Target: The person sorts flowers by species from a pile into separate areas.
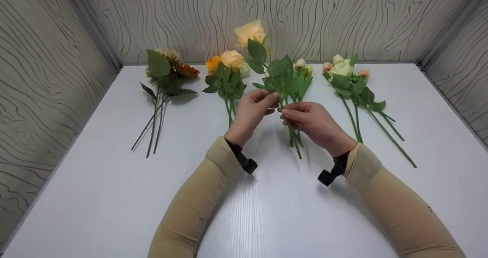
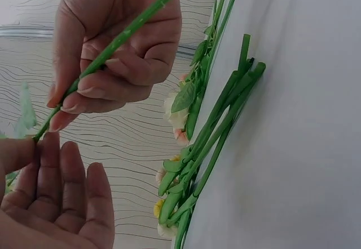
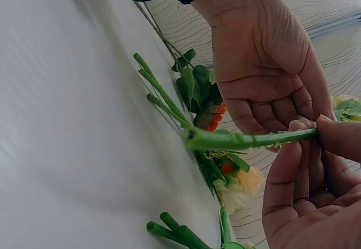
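Both hands hold one peach rose (image 1: 250, 33) upright over the table, its bloom high and its green stem (image 3: 248, 140) slanting down between the hands. My left hand (image 1: 253, 111) pinches the stem just under the leaves with thumb and forefinger; its other fingers (image 2: 70, 170) are loosely spread. Right beside it, slightly lower, my right hand (image 1: 314, 120) pinches the same stem between thumb and fingertips. The bare lower stem runs out past the right hand (image 2: 121, 40). Directly behind lies a small bunch with white and yellow buds (image 1: 300, 64), partly hidden by the rose's leaves.
Along the back of the white table (image 1: 114, 189) lie more bunches: orange-red and cream flowers (image 1: 187, 71) at far left, orange and peach roses (image 1: 231, 59) left of centre, pale roses with pink buds (image 1: 340, 69) at right. Patterned panels (image 1: 190, 18) stand around the table.
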### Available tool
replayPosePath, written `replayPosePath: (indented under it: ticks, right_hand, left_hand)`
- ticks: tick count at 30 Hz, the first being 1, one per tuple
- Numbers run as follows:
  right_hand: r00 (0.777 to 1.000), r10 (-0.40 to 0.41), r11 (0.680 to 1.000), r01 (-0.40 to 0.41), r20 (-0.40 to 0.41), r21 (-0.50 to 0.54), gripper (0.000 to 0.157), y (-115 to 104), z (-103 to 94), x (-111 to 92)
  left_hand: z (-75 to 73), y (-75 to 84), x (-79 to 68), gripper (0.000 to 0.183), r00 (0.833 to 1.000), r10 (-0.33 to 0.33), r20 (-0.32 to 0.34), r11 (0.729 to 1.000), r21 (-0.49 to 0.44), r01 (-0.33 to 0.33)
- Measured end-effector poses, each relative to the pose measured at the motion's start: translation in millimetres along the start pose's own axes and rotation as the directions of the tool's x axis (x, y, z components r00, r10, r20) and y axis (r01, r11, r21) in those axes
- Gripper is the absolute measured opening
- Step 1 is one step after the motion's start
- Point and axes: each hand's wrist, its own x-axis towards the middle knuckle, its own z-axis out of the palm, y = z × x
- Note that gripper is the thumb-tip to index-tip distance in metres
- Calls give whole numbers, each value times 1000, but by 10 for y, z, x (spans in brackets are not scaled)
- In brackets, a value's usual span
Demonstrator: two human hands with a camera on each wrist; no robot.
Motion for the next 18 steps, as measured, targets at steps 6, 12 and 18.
replayPosePath:
  ticks: [6,12,18]
  right_hand:
    - [1000,19,999,-19,11,32,41,87,19,-9]
    - [991,64,998,-62,121,-16,40,175,104,-47]
    - [995,46,996,-38,90,-86,43,208,149,-62]
  left_hand:
    - [-7,-16,3,16,1000,-12,-9,1000,-2,12]
    - [-90,-2,27,15,997,-1,-82,999,-41,-2]
    - [-101,-23,40,23,998,-33,-61,997,-73,28]
